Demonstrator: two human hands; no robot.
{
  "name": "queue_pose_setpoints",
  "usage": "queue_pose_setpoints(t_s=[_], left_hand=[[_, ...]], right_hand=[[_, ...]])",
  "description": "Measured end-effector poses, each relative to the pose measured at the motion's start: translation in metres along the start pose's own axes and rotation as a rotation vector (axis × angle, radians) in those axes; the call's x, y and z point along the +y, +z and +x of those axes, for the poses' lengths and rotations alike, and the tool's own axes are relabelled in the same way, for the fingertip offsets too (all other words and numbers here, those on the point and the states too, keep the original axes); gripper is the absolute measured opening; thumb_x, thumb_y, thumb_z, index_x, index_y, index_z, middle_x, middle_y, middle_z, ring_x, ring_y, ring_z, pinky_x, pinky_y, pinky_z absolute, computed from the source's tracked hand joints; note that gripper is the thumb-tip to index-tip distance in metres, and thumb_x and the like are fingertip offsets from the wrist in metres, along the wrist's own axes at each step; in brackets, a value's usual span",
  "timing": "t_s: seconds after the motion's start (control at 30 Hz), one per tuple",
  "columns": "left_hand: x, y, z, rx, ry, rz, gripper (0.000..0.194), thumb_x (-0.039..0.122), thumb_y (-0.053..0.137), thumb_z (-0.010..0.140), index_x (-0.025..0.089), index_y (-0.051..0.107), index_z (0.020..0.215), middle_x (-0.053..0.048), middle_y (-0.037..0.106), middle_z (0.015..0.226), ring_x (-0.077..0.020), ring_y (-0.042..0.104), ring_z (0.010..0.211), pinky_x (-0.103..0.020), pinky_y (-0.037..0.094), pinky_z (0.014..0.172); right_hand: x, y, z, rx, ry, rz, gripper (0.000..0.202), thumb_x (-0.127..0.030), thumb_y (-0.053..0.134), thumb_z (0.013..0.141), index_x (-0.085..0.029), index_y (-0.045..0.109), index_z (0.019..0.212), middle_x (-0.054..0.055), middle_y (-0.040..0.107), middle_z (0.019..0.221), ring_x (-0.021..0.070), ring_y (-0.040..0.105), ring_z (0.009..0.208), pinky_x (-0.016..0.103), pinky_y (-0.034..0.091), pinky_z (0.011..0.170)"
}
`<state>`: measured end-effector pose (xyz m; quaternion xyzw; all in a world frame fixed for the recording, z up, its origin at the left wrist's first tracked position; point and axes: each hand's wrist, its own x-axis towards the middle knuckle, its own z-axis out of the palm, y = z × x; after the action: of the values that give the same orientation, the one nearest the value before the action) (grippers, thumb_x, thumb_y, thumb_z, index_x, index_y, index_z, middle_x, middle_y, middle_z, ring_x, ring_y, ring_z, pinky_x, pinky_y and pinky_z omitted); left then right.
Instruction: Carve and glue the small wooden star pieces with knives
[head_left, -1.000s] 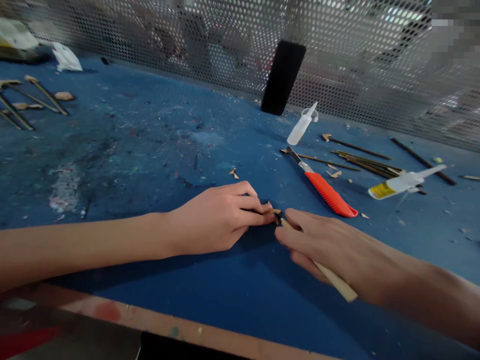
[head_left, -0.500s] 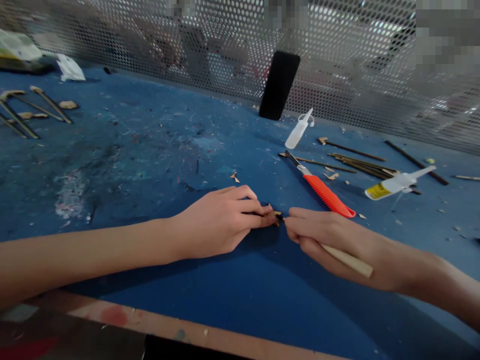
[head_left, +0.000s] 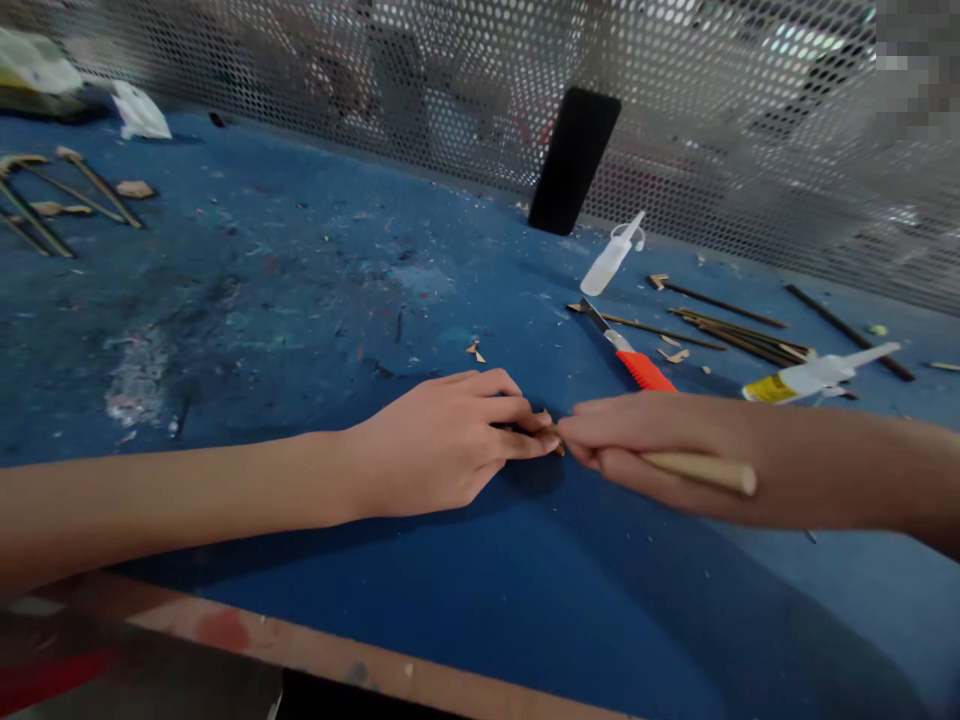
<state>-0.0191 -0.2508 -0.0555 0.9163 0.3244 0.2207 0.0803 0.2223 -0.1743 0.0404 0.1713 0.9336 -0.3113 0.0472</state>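
My left hand (head_left: 442, 440) lies on the blue tabletop, its fingertips pressing and pinching a small brown piece (head_left: 559, 446), mostly hidden beneath them. Right against those fingertips, my right hand (head_left: 637, 440) is closed around a tool with a round, pale wooden handle (head_left: 705, 470). The handle's butt points back toward my wrist; the tool's tip is hidden by my fingers. Just beyond my right hand lies a utility knife (head_left: 641, 370) with a red grip and its blade out, partly covered by the hand.
A white glue bottle (head_left: 611, 258) and another with a yellow label (head_left: 810, 378) lie at right near dark thin sticks (head_left: 739, 335). A black phone (head_left: 574, 160) leans on the perforated metal screen (head_left: 465, 110). Stick frames (head_left: 97, 185) lie far left; wood chips (head_left: 475, 351) sit nearer.
My right hand has rotated and risen, now covering part of the red knife grip, with its fingers closer to the left fingertips. The view has shifted slightly; my left hand keeps its hold.
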Motion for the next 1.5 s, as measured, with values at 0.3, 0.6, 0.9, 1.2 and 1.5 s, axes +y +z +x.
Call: queue_pose_setpoints(t_s=[0.3, 0.6, 0.9, 1.2, 1.5], left_hand=[[0.001, -0.001, 0.002, -0.012, -0.003, -0.018, 0.037, 0.012, 0.047, 0.102, 0.020, 0.068, 0.132, -0.004, 0.071, 0.127, -0.0231, 0.058, 0.114, -0.041, 0.055, 0.099], [0.003, -0.001, 0.003, 0.026, 0.019, 0.002, 0.035, 0.012, 0.049, 0.102, 0.019, 0.070, 0.130, -0.005, 0.072, 0.127, -0.0227, 0.061, 0.112, -0.040, 0.056, 0.098], [0.004, 0.001, 0.000, 0.032, 0.025, 0.087, 0.037, 0.012, 0.048, 0.103, 0.019, 0.065, 0.135, -0.006, 0.072, 0.129, -0.0222, 0.061, 0.114, -0.040, 0.056, 0.100], [0.004, -0.002, -0.002, -0.009, 0.016, 0.084, 0.039, 0.013, 0.049, 0.102, 0.021, 0.064, 0.137, -0.004, 0.070, 0.130, -0.0227, 0.058, 0.116, -0.040, 0.054, 0.100], [0.001, -0.001, -0.001, -0.008, 0.010, -0.014, 0.035, 0.013, 0.048, 0.103, 0.018, 0.069, 0.131, -0.007, 0.071, 0.122, -0.0231, 0.058, 0.114, -0.040, 0.056, 0.099]], right_hand=[[0.004, 0.038, -0.026, -0.027, 0.005, -0.050, 0.022, -0.028, 0.041, 0.106, -0.022, 0.060, 0.100, 0.006, 0.065, 0.099, 0.0194, 0.059, 0.082, 0.032, 0.045, 0.070], [-0.007, 0.059, -0.020, -0.030, 0.077, -0.177, 0.017, -0.011, 0.044, 0.098, -0.021, 0.048, 0.085, 0.004, 0.052, 0.092, 0.0153, 0.046, 0.070, 0.029, 0.032, 0.060], [0.002, 0.063, -0.024, 0.058, 0.025, -0.070, 0.015, -0.015, 0.041, 0.103, -0.021, 0.047, 0.090, 0.002, 0.050, 0.089, 0.0148, 0.044, 0.072, 0.029, 0.035, 0.064], [-0.002, 0.032, -0.022, -0.050, 0.049, 0.085, 0.015, -0.024, 0.040, 0.107, -0.022, 0.053, 0.100, 0.001, 0.055, 0.089, 0.0144, 0.051, 0.075, 0.028, 0.044, 0.071], [-0.005, 0.018, -0.014, -0.061, 0.073, 0.105, 0.018, -0.027, 0.044, 0.105, -0.024, 0.062, 0.103, 0.002, 0.064, 0.091, 0.0176, 0.059, 0.080, 0.029, 0.048, 0.072]])
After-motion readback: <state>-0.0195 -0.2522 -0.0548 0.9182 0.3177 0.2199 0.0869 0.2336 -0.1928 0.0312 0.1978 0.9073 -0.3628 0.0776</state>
